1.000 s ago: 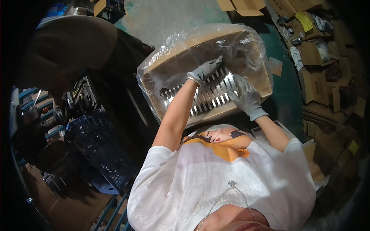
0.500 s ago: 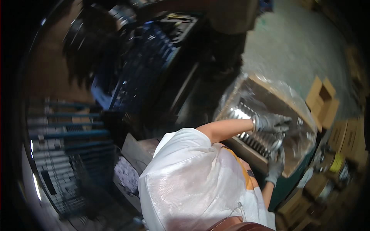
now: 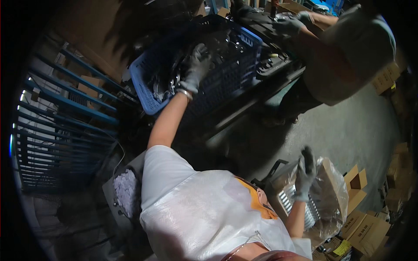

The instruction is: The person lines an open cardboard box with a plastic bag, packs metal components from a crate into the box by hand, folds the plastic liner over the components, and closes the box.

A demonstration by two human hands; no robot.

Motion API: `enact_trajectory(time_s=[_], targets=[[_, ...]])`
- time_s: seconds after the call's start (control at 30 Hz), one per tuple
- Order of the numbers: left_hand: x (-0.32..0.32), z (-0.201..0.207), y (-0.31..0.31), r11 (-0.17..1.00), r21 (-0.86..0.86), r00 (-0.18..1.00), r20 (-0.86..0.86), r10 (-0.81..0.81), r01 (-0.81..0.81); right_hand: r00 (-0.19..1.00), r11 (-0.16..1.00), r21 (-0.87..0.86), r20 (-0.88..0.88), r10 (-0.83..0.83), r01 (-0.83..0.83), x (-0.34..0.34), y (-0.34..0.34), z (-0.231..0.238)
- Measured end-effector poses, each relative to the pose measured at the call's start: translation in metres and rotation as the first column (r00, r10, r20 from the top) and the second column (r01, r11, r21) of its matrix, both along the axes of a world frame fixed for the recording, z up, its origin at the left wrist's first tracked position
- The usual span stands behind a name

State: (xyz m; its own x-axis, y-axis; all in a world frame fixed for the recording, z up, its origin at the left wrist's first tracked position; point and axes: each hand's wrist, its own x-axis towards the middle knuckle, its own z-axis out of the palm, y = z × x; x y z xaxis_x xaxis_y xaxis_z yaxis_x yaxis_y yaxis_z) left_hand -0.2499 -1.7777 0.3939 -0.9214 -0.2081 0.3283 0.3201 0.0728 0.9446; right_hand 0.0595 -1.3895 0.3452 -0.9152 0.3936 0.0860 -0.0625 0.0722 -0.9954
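Observation:
My left hand (image 3: pixel 198 65), in a grey glove, reaches into a blue plastic basket (image 3: pixel 148 103). Its fingers are loosely bent and somewhat apart above dark and shiny metal parts (image 3: pixel 163 92); I make out nothing held. On the other side, my gloved right hand (image 3: pixel 306 172) is raised over a cardboard box lined with clear plastic (image 3: pixel 333 187), its fingers stretched out and holding nothing visible. Rows of shiny ribbed metal parts (image 3: pixel 311 213) lie in that box, partly hidden by my right hand and forearm.
Across the dark bench, a co-worker's gloved hand (image 3: pixel 289 26) works near the far end. A small open carton (image 3: pixel 355 185) and stacked cartons (image 3: pixel 365 230) stand at the right. Blue metal rails (image 3: pixel 74 102) and a bundle of pale cloth (image 3: pixel 126 191) are at the left.
My left hand has left the lined box and swung far left into the blue basket. My right hand has lifted off the metal parts. The view has turned, bringing the co-worker in more fully.

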Motion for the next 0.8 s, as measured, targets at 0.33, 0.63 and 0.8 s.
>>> enact_trajectory(time_s=[0.33,0.63,0.8], targets=[[-0.252,-0.009,-0.091,0.073,-0.997,1.0,0.017,-0.017,0.019,0.87,0.634,0.752,-0.177,0.459,-0.182,-0.375,-0.215,0.063],[-0.168,-0.033,-0.129,0.368,-0.745,0.83,0.473,-0.297,0.556,0.701,0.433,0.553,0.519,0.489,-0.712,-0.499,-0.253,0.045],[-0.16,-0.06,-0.137,0.324,-0.852,0.902,0.33,-0.28,0.412,0.777,0.183,0.767,0.549,0.308,-0.615,-0.496,-0.28,0.051]])
